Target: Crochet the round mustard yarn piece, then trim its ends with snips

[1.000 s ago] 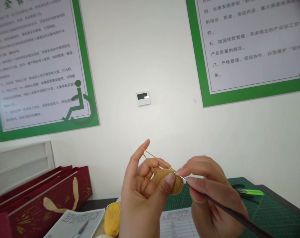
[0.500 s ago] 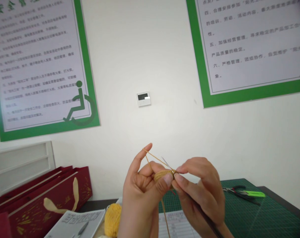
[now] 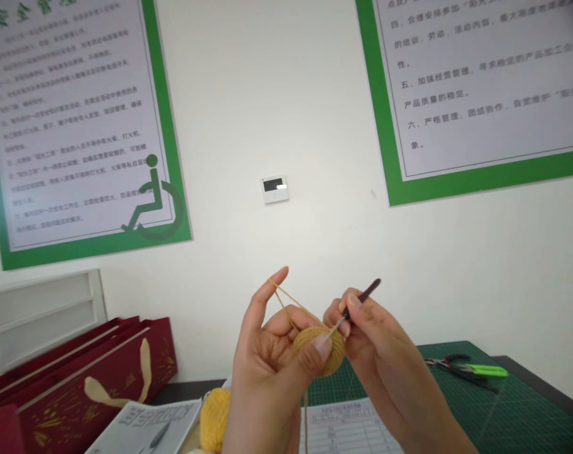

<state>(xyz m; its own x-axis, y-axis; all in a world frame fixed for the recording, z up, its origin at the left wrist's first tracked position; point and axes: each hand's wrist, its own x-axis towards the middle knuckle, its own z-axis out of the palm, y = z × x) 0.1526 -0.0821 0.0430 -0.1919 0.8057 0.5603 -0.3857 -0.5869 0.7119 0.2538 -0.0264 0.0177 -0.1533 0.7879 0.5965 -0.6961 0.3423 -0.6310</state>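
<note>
Upper left: green-bordered poster (image 3: 78, 126) with wheelchair symbol
Upper right: green-bordered poster (image 3: 480, 94)
Centre wall: white wall panel (image 3: 274, 190)
Lower left: dark-red gift bags (image 3: 97, 384)
Lower right: pliers (image 3: 461, 373)

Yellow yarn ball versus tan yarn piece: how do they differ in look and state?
The yellow yarn ball is bright yellow; the tan yarn piece is duller and browner.
The yellow yarn ball sits low, partly hidden by the left forearm; the tan yarn piece is held up in the left hand, the hook angled down to it.
Both are yarn.
</note>
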